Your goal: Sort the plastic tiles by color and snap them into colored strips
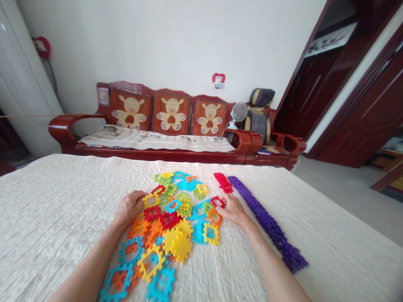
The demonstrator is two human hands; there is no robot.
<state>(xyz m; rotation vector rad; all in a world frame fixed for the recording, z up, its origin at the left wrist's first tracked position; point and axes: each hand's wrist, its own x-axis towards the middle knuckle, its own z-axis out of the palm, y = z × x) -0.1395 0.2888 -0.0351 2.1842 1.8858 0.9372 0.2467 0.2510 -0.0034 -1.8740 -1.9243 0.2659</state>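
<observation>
At frame centre, the right hand point(232, 209) pinches a red tile point(218, 202) at the pile point(166, 226) edge, while the left hand point(131, 206) rests loosely curled on the pile's left side.

No legible text, labels or numbers anywhere

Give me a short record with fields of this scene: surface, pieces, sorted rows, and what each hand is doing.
surface: white textured cloth
pile: loose pieces in many colours, spread between the hands
purple row: long chain of purple pieces, right of the pile
red row: short chain of red pieces, beside the far end of the purple row
left hand: rests on the pile's left edge, at a yellow piece
right hand: fingers at a red piece on the pile's right edge
background: wooden sofa, cushions
</observation>
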